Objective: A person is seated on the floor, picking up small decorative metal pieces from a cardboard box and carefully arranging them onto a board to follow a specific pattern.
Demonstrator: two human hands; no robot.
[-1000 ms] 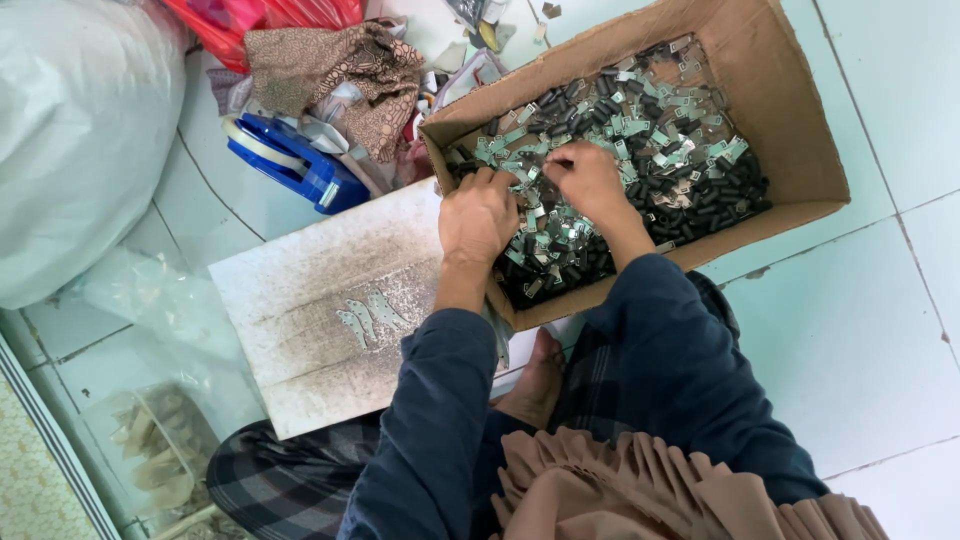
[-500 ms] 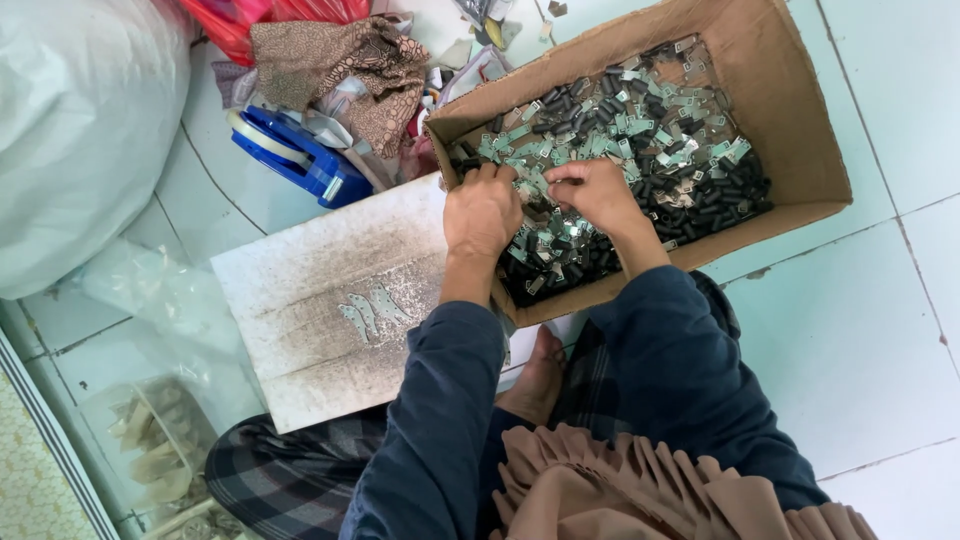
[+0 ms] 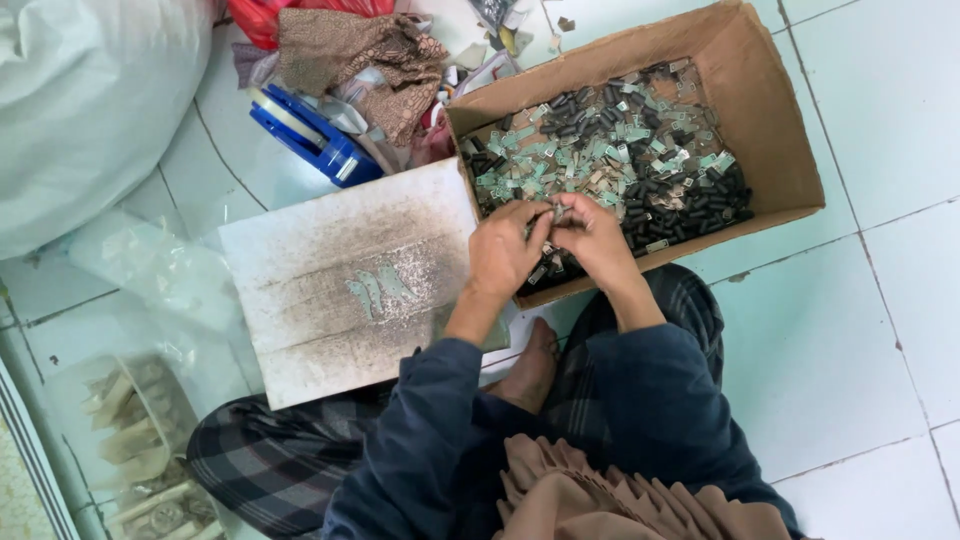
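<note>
Both hands (image 3: 548,245) over box's (image 3: 770,120) near rim

Person, seated: dark navy long sleeves (image 3: 640,400) covering both arms to the wrists; dark plaid trousers (image 3: 270,460) below the sleeves; pleated tan cloth (image 3: 620,495) at the lap; left hand (image 3: 503,255), right hand (image 3: 597,240) and one foot (image 3: 530,370) bare.

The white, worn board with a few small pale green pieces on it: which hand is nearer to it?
Left. The left hand is at the white board's right edge, over the cardboard box; the right hand is farther right, beyond it.
</note>
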